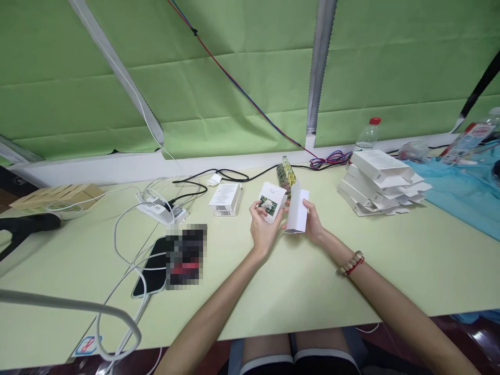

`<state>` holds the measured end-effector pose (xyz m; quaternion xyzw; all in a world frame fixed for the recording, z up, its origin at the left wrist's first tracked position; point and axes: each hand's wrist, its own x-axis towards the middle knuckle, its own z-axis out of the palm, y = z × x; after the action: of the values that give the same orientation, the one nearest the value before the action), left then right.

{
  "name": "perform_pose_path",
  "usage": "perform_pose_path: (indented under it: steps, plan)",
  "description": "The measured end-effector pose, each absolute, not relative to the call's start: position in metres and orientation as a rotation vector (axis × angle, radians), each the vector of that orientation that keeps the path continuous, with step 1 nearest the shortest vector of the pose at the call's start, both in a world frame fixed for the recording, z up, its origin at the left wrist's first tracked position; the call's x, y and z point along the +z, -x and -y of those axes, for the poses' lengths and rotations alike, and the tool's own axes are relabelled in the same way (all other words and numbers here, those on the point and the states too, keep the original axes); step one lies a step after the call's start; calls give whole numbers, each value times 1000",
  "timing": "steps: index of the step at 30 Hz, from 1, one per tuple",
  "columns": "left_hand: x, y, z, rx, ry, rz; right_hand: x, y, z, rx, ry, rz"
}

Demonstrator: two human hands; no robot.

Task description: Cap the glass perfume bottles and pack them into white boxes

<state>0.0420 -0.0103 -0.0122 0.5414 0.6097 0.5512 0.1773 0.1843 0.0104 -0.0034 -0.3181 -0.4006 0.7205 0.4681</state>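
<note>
My left hand [263, 229] is closed around a small white box [272, 200] with a white-flower picture on its front. In my right hand [313, 221] is a folded piece of white card [297, 211], held tilted beside the box; its lower end looks open. The fingertips of both hands come close together between the two. Just behind them stands a row of small bottles [288, 174] with yellow-green tops, partly hidden by the card. Left of my hands, a closed white box [225, 199] with printed text and a barcode lies on the table.
Several flattish white cartons [380, 179] are piled at the right, before a red-capped bottle [367, 136] and a blue cloth [464, 192]. To the left lie a power strip [158, 208], looping white cables, a phone [154, 268] and brown boxes [58, 197]. Cables run along the back edge.
</note>
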Motion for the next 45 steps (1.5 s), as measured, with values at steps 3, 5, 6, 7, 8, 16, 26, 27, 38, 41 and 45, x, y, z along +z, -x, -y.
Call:
perform_pose_path:
  steps: [3, 5, 6, 7, 8, 16, 26, 27, 38, 41, 45]
  plan:
    - [-13, -41, 8, 1558, -1433, -1750, -1, -185, -8, 1767, 704, 990]
    - [-16, -40, 6, 1589, -1351, -1690, 2, -184, -6, 1777, 637, 1010]
    - [-18, -39, 5, 1580, -1316, -1649, 3, -184, -5, 1789, 616, 1024]
    - [-20, -39, 3, 1556, -1290, -1606, 4, -183, -4, 1799, 608, 1036]
    - [-21, -38, 2, 1532, -1268, -1567, 4, -183, -4, 1803, 611, 1045]
    - [-15, -28, -3, 1696, -1358, -1462, 6, -185, -11, 1563, 727, 937]
    - [-23, -12, -10, 1558, -2262, -1478, 16, -191, -9, 1589, 681, 884]
    - [-23, -13, -9, 1489, -2333, -1476, 15, -190, -9, 1560, 708, 911]
    - [-25, -18, -4, 1439, -2136, -1515, 6, -190, -14, 1387, 747, 924]
    - [-24, -18, -3, 1449, -2062, -1519, 6, -191, -15, 1338, 769, 898]
    - [-19, -20, 0, 1388, -2183, -1489, 4, -192, -18, 1296, 798, 860]
